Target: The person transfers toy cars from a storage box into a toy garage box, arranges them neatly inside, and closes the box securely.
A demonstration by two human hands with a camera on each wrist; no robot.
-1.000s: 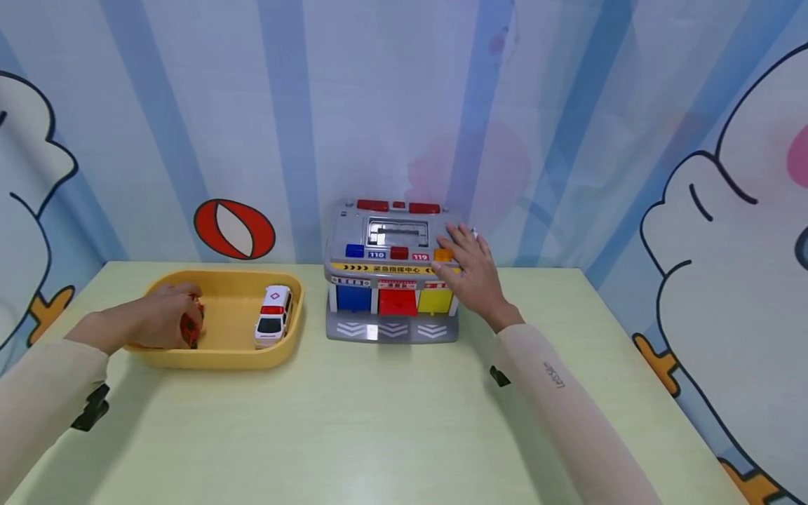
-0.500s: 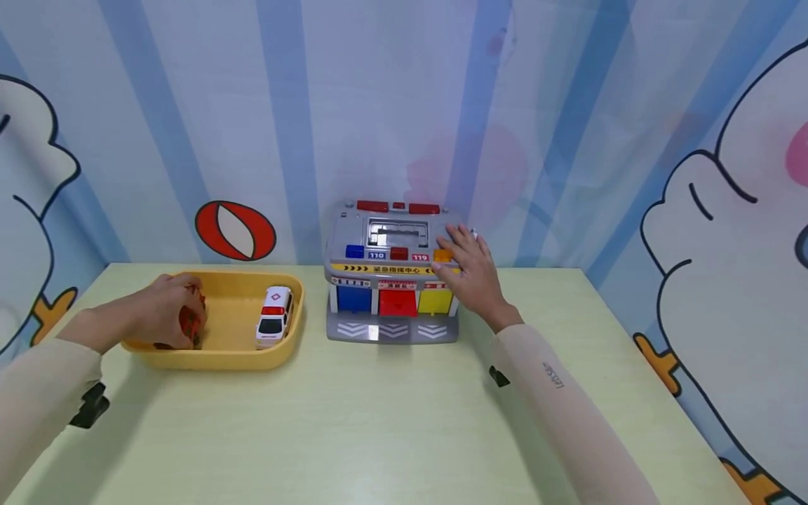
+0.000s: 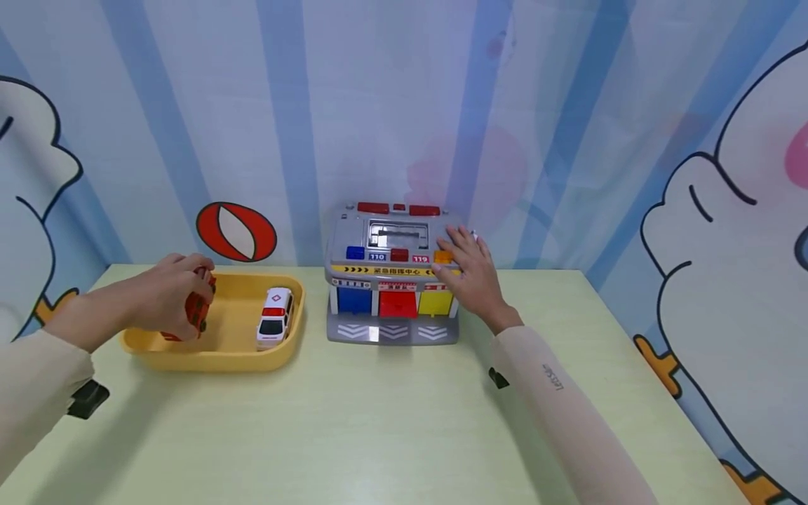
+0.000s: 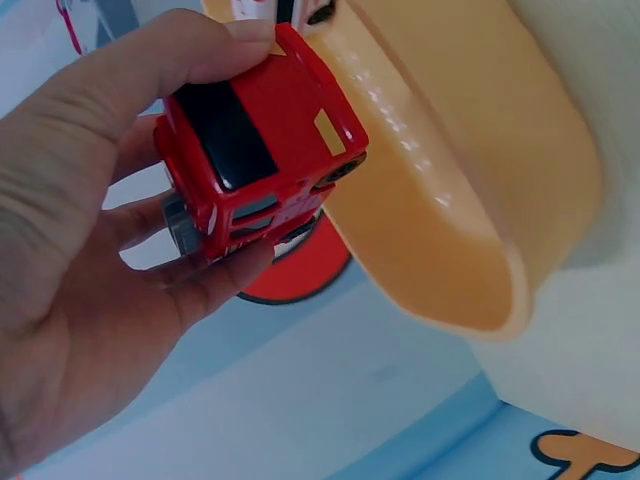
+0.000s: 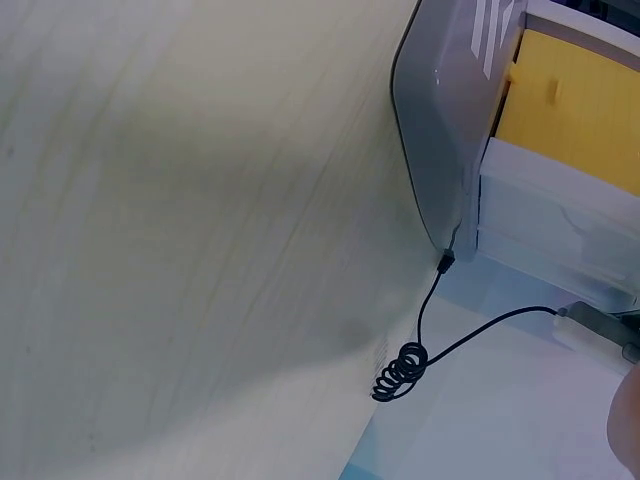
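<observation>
My left hand (image 3: 160,294) grips a red toy fire truck (image 4: 275,110) over the left part of a yellow tray (image 3: 214,361). In the left wrist view the thumb lies along one edge of the truck and the fingers curl underneath. A white toy ambulance (image 3: 275,319) with a red light bar sits at the tray's right end. My right hand (image 3: 473,277) rests with fairly straight fingers on the right side of the grey roof of a toy emergency station (image 3: 353,231). Its blue, red and yellow doors face me; the red one is tilted outward.
Beside the station, a coiled black cord (image 5: 400,370) links its base to a grey-white piece (image 5: 600,335) on its side. A printed cloth backdrop (image 3: 391,105) rises behind the pale table (image 3: 391,428).
My left hand has lifted the red toy fire truck up from the tray floor and slightly back. The right hand stays on the station's roof.
</observation>
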